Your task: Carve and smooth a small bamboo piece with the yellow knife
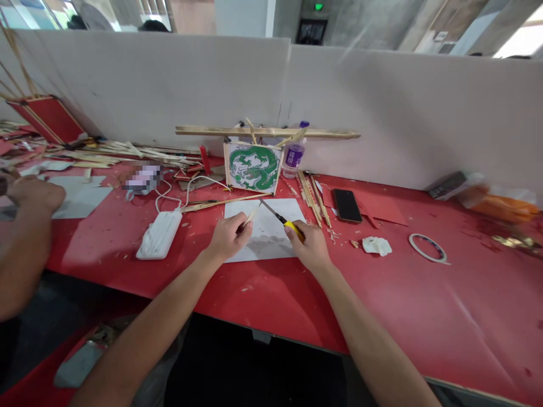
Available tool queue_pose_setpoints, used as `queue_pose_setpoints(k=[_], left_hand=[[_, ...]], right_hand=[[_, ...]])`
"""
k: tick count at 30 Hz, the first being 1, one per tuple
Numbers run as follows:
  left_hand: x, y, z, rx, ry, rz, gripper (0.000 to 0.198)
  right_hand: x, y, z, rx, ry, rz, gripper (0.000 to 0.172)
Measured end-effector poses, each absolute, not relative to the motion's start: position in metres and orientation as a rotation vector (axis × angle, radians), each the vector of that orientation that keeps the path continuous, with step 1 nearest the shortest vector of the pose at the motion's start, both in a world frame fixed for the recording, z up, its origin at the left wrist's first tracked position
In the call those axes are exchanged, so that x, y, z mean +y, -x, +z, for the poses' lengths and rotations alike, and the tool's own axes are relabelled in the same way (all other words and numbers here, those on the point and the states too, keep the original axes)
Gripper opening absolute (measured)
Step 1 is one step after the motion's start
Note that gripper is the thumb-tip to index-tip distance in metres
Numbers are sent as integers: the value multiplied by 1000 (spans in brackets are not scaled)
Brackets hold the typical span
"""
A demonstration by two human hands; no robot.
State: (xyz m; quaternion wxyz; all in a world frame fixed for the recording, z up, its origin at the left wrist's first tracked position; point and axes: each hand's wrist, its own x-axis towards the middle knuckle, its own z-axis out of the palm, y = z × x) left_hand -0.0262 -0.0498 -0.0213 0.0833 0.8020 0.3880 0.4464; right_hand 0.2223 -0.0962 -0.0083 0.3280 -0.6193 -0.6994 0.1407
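My right hand (pixel 311 246) is closed around the yellow-and-black handle of a slim file (pixel 293 229), whose thin grey blade points up and to the left. Between the fingers of my left hand (pixel 229 234) is a short pale wooden stick (pixel 253 213), its free end close to the file's tip. Whether the two touch I cannot tell. Both hands are above a white sheet of paper (pixel 271 249) on the red tabletop (pixel 237 288). Just behind the paper stands a framed panel with a green dragon picture (pixel 253 167).
A white power bank (pixel 159 234) with a cable lies left. Wooden strips (pixel 311 198), a phone (pixel 347 204), crumpled tissue (pixel 376 246) and a tape roll (pixel 427 247) lie right. A bottle (pixel 293 155) stands by the partition (pixel 360 107). Another person's hand (pixel 36 192) is far left.
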Motion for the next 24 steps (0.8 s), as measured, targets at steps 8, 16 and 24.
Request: queue_pose_setpoints(k=[8, 16, 24], left_hand=[[-47, 24, -18, 1168, -2312, 1434, 32], [-49, 28, -16, 1110, -2252, 1411, 36], [-46, 24, -22, 1147, -2259, 1421, 30]], right_hand=[[-97, -219, -11, -1810, 1605, 428, 43], [-91, -223, -19, -1594, 1541, 492, 49], [-89, -226, -28, -1492, 1512, 562, 51]])
